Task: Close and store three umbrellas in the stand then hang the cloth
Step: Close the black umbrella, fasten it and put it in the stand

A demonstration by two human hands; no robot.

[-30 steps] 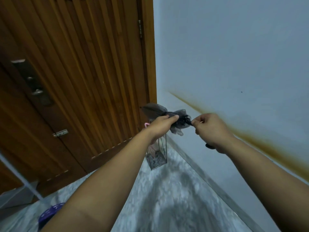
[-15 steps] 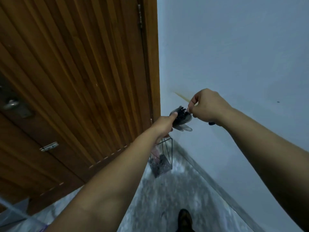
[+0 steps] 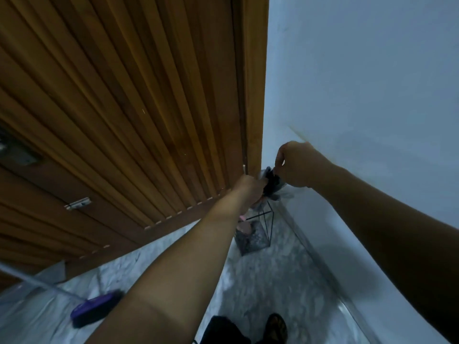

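two hands [image 3: 250,188] [image 3: 296,165] on one umbrella [image 3: 272,186]

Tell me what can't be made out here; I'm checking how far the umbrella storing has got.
Head view only:
- Dark umbrella: mostly covered by left hand and right hand; too small to tell whether fastened.
- Wire stand: left forearm hides part; contents blurred, count unclear.
- Purple object: motion-blurred, unidentifiable.
- Cloth: not in view.

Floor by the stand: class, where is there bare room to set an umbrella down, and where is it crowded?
Bare floor lies between the stand, the wall and the shoe. It is crowded above the stand, where both hands hold the umbrella, and left by the brush.
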